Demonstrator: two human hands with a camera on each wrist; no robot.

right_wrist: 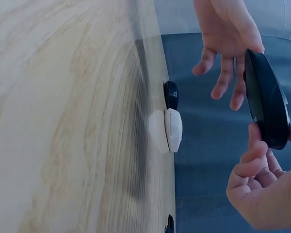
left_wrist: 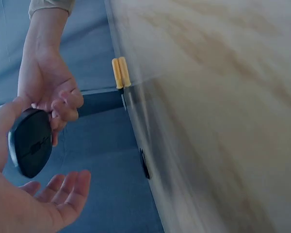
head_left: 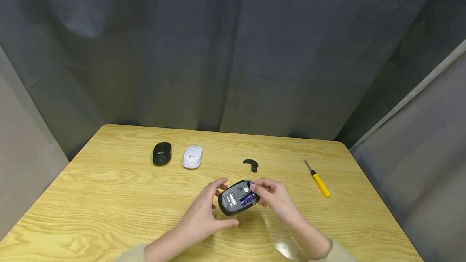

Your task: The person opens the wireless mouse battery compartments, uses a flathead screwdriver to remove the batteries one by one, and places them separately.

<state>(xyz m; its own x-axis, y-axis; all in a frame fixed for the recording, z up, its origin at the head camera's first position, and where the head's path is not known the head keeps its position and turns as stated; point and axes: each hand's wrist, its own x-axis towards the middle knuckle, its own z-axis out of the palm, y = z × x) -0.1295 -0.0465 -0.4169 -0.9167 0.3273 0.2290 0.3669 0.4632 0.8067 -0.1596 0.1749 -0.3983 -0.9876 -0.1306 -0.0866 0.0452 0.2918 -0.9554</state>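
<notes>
A black computer mouse (head_left: pixel 237 198) is held underside up above the table, its battery bay uncovered and blue batteries (head_left: pixel 247 199) showing inside. My right hand (head_left: pixel 278 201) pinches its right end between thumb and fingers. Around the left side my left hand (head_left: pixel 199 218) is spread, thumb and fingers apart. In the right wrist view the left fingers (right_wrist: pixel 226 77) extend beside the mouse (right_wrist: pixel 267 99) without curling round it. On the table just beyond lies a curved black battery cover (head_left: pixel 252 164).
Toward the back left, a second black mouse (head_left: pixel 162 153) and a white mouse (head_left: pixel 192 157) sit side by side. A screwdriver (head_left: pixel 320 184) with a yellow handle lies at the right. Grey curtain (head_left: pixel 233 51) hangs behind the wooden table (head_left: pixel 109 197).
</notes>
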